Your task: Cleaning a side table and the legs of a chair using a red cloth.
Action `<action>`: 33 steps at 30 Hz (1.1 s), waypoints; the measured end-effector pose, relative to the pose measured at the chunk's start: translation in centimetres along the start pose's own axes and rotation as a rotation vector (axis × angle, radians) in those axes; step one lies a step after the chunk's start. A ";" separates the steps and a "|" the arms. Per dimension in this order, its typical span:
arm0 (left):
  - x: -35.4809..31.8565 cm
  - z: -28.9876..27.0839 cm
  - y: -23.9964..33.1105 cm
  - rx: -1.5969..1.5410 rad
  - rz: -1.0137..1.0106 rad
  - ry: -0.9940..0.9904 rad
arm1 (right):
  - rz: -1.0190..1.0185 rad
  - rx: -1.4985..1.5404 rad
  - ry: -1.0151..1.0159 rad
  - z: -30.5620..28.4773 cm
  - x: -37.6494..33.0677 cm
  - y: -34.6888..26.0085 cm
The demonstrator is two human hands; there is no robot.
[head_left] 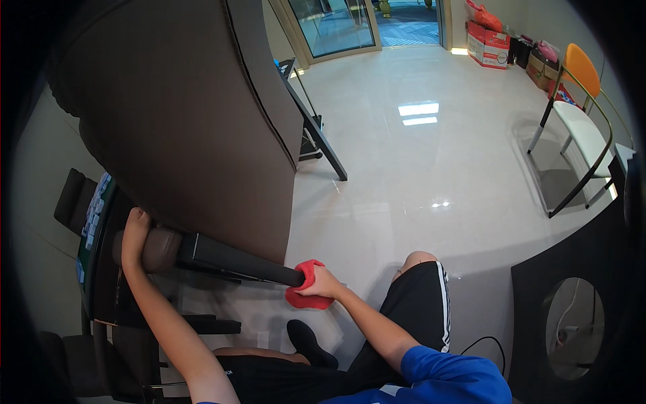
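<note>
A large brown upholstered chair point(182, 114) is tipped over in front of me on the left, with one dark square leg point(235, 259) pointing toward my right. My right hand point(323, 283) is closed around a red cloth point(311, 268), which wraps the free end of that leg. At the other end of the leg, my left hand point(137, 229) grips the chair by its brown padded part point(161, 249); its fingers are bent and partly hidden.
Left of the chair stands a table with rows of small tiles point(95, 209). A dark-framed stand point(323, 145) is behind the chair. On the right are an orange-and-white chair point(582, 128) and a black panel with a round hole point(538, 296). Boxes point(488, 47) line the far wall near a glass door point(333, 30).
</note>
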State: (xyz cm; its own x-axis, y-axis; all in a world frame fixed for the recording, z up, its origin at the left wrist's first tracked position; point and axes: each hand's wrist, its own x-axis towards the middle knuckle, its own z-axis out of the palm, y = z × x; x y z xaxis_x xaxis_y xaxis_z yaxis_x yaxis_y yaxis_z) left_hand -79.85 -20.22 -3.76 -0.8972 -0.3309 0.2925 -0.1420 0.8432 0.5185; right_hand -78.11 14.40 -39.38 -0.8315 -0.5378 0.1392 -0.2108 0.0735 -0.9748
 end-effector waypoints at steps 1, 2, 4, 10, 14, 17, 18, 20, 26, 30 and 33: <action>0.2 -0.1 -0.1 -0.011 0.014 -0.024 | 0.038 -0.019 -0.047 -0.2 -0.2 1.3; 0.3 -0.2 -0.2 -0.022 0.028 -0.048 | 0.058 -0.031 -0.050 -0.1 -0.5 2.8; -0.1 0.1 0.5 -0.033 0.027 -0.042 | 0.095 -0.025 -0.052 0.2 -1.3 5.5; 1.0 -0.4 -0.8 -0.005 0.029 -0.048 | 0.084 -0.026 0.094 2.2 -3.1 12.4; 0.5 0.9 0.6 0.018 0.044 -0.008 | 0.205 -0.049 0.101 1.9 -3.9 13.9; 0.7 0.3 0.7 0.044 0.047 -0.035 | 0.190 -0.115 0.064 1.4 -3.3 12.6; 1.0 0.3 0.5 0.042 0.053 -0.035 | 0.182 -0.146 0.056 1.2 -3.1 11.9; 1.2 0.4 -0.8 0.057 0.031 -0.074 | 0.171 -0.177 0.039 0.6 -2.6 9.2; 1.5 0.0 -1.9 0.005 0.034 -0.054 | -0.082 0.036 0.191 1.2 0.2 -4.3; 1.1 0.4 -1.4 0.084 0.087 0.062 | -0.039 0.097 0.145 1.1 0.5 -3.8; 0.3 0.2 -0.5 0.089 0.078 0.099 | 0.169 -0.150 0.065 1.4 -0.1 -1.2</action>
State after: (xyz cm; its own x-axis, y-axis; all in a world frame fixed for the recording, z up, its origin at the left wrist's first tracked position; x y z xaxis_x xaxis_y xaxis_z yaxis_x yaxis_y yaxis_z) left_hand -80.16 -20.68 -4.13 -0.8621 -0.2990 0.4093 -0.1133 0.9007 0.4193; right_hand -77.02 13.18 -38.47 -0.8919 -0.4521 -0.0079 -0.1357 0.2843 -0.9491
